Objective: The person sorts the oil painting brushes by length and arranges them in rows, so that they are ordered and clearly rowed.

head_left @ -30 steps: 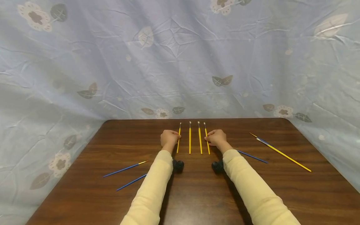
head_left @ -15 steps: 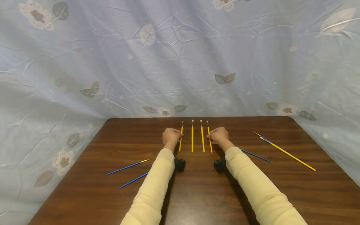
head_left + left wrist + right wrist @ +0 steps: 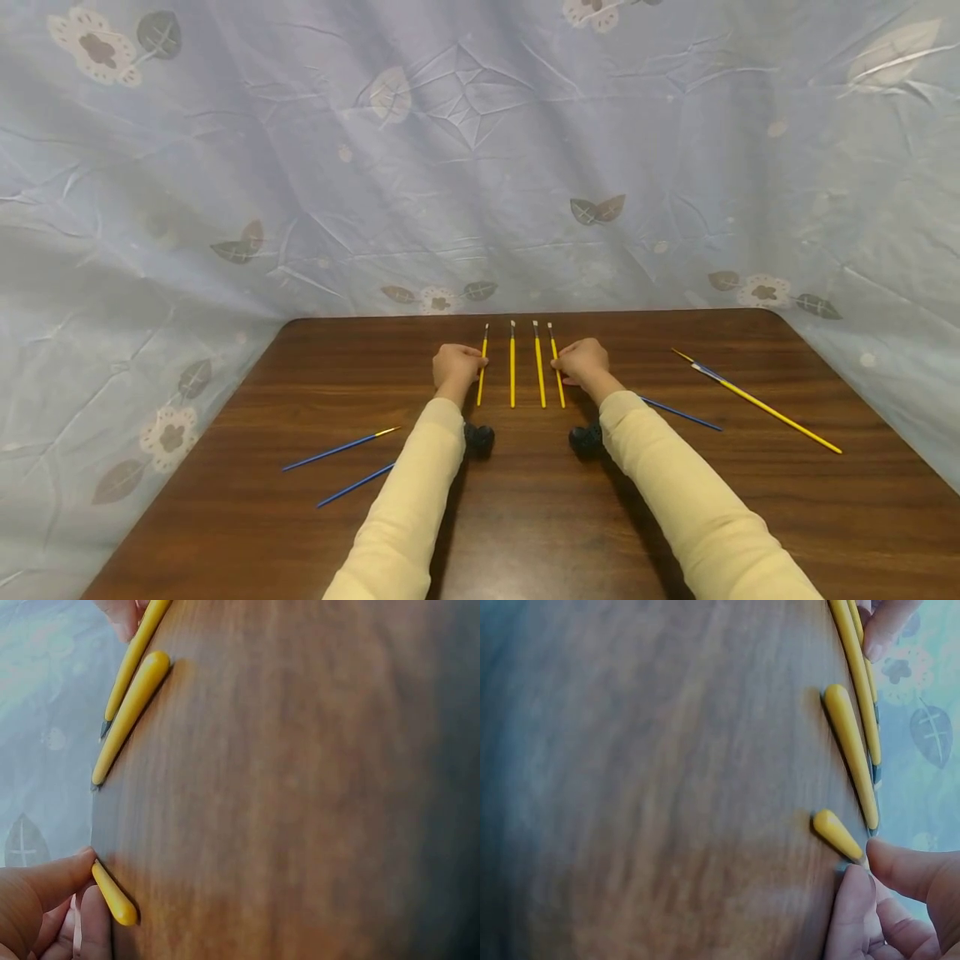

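Several yellow-handled paintbrushes stand in a row near the far table edge, bristles pointing away. My left hand (image 3: 456, 367) pinches the leftmost yellow paintbrush (image 3: 483, 371) between thumb and fingers; its handle end (image 3: 120, 904) pokes out below the thumb in the left wrist view. On the row's other side, my right hand (image 3: 585, 363) pinches the rightmost yellow paintbrush (image 3: 560, 387), whose handle end (image 3: 832, 829) shows in the right wrist view. Between the hands lie two more, a left-middle paintbrush (image 3: 513, 371) and a right-middle paintbrush (image 3: 540, 371), untouched.
Blue paintbrushes lie at the left, one farther (image 3: 330, 451) and one nearer (image 3: 354, 486), partly under the left sleeve. At right are a blue brush (image 3: 681, 413) and a long yellow brush (image 3: 780, 414) crossing another blue one. A patterned curtain (image 3: 465, 167) hangs behind the table (image 3: 525, 517).
The head view has shifted slightly. The top of the rightmost yellow paintbrush has tilted a little to the left in my right hand; my left hand keeps its grip.
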Demonstrator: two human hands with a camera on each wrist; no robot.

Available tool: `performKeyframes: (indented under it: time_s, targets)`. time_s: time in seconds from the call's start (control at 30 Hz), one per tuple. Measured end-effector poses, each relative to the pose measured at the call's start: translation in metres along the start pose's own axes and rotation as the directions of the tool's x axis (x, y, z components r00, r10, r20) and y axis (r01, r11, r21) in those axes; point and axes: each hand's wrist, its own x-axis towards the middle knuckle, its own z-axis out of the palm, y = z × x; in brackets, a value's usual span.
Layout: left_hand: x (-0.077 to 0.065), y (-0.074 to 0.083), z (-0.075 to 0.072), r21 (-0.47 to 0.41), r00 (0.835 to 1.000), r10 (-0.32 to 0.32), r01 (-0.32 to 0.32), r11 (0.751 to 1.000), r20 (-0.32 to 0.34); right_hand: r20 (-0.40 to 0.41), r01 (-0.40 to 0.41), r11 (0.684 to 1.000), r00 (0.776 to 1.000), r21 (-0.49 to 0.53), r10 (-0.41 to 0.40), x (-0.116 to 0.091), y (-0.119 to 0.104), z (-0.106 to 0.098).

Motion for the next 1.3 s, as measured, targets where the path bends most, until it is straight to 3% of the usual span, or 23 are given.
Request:
performKeyframes:
  time_s: [0.5, 0.73, 1.3]
  targets:
    - [-0.003, 0.001, 0.000, 0.004, 1.000, 0.011, -0.011, 1.000, 0.002, 0.072, 0.018, 0.994, 0.997, 0.104, -0.026, -0.010, 0.002, -0.007]
    - [-0.001, -0.002, 0.000, -0.015, 1.000, 0.002, -0.002, 1.000, -0.002, 0.114, 0.038, 0.994, 0.992, 0.099, -0.049, -0.010, 0.003, -0.016]
    - [0.000, -0.003, 0.000, -0.012, 1.000, 0.015, -0.015, 1.000, 0.002, 0.165, 0.097, 0.987, 0.979, 0.125, -0.117, -0.020, 0.022, -0.092]
